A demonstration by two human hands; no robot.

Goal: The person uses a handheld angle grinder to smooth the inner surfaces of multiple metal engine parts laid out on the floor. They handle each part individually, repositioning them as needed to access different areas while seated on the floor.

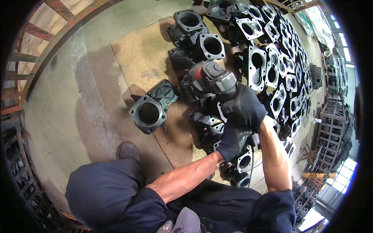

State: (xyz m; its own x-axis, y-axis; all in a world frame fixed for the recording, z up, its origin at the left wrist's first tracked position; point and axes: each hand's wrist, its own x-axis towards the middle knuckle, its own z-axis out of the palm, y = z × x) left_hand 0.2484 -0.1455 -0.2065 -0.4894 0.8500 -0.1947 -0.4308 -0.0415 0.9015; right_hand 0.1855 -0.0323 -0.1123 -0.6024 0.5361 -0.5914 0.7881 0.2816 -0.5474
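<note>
Both my hands wear dark work gloves and are closed around an angle grinder [215, 77]. My right hand [244, 108] grips it just behind its grey head. My left hand [234, 140] is wrapped round the rear of the body, lower down, with part of the grip hidden. A power cord [252, 165] hangs below. The grinder's head is over a dark metal casting [187, 89]; whether its disc touches the metal cannot be seen. To the left, a single flanged casting [149, 112] with a round bore lies on its own.
Corrugated cardboard [134, 50] lies under the nearer castings. Rows of similar castings [272, 66] cover the floor to the right. A rusty metal rack [39, 33] stands at upper left, and a metal cage [330, 120] at far right. My shoe [129, 150] is beside the cardboard.
</note>
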